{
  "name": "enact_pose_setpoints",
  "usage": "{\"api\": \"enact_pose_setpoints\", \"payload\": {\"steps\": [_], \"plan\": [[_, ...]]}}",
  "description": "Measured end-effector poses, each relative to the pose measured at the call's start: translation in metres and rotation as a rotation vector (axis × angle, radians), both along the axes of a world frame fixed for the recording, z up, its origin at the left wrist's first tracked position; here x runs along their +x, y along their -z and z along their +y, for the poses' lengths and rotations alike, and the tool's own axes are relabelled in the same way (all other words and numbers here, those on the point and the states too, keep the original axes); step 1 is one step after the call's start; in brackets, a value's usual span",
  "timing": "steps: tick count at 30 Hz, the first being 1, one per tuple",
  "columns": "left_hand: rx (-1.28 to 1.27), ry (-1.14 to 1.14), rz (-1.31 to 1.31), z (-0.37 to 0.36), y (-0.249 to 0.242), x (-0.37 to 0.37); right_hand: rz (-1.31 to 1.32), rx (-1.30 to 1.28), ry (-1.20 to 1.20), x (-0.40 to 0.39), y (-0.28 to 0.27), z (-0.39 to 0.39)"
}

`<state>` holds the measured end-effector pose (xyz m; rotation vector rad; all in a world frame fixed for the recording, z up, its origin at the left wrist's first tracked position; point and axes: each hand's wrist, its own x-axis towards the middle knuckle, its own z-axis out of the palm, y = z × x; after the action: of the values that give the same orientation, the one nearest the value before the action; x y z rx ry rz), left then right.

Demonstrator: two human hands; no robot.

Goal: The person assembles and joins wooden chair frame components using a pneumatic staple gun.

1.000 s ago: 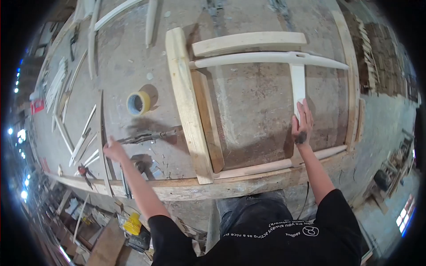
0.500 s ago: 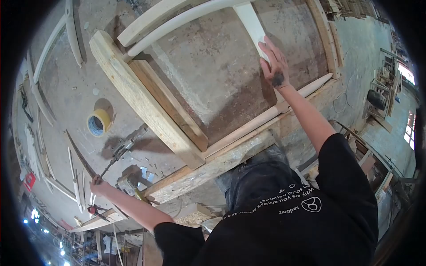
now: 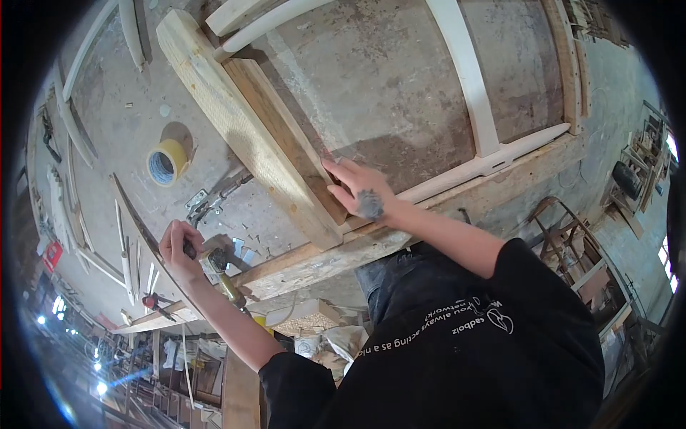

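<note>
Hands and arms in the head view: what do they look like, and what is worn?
Both arms are bare from the short black T-shirt sleeves down. The shirt carries white printed lettering and a small logo. The right hand has a dark tattoo-like mark on its back. The left hand shows no glove, watch or ring that can be made out.

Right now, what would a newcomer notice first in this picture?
The two hands on a dusty workbench: the left hand grips a hammer near the front edge, and the right hand presses on the end of a wooden plank. A roll of yellow tape lies to the left, and pale curved wooden rails to the right.
</note>
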<state>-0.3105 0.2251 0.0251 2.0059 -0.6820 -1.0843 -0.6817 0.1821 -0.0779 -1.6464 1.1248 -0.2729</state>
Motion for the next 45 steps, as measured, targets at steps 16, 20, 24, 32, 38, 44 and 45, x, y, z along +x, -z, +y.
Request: {"api": "enact_pose_setpoints", "payload": {"steps": [16, 20, 24, 32, 38, 44, 45], "plan": [[0.157, 0.176, -0.246, -0.023, 0.029, -0.03, -0.158, -0.114, -0.132, -0.017, -0.004, -0.081], [0.076, 0.142, -0.273, -0.022, 0.036, -0.031, -0.347, -0.646, 0.173, -0.036, -0.009, -0.272], [0.133, 0.228, -0.585, -0.031, 0.034, -0.034, -0.235, -0.779, 0.351, -0.043, -0.015, -0.468], [0.202, 0.291, -0.72, -0.046, 0.022, -0.045, -0.09, -0.614, 0.52, 0.009, 0.04, -0.701], [0.288, 0.296, -0.722, -0.04, 0.027, -0.042, -0.219, -0.229, 0.222, 0.018, -0.002, -0.695], [0.4, 0.261, -0.648, -0.041, 0.025, -0.041, -0.36, -0.226, 0.068, 0.0, -0.048, -0.67], [0.424, 0.249, -0.625, -0.041, 0.025, -0.04, -0.379, -0.229, 0.056, -0.004, -0.053, -0.666]]}}
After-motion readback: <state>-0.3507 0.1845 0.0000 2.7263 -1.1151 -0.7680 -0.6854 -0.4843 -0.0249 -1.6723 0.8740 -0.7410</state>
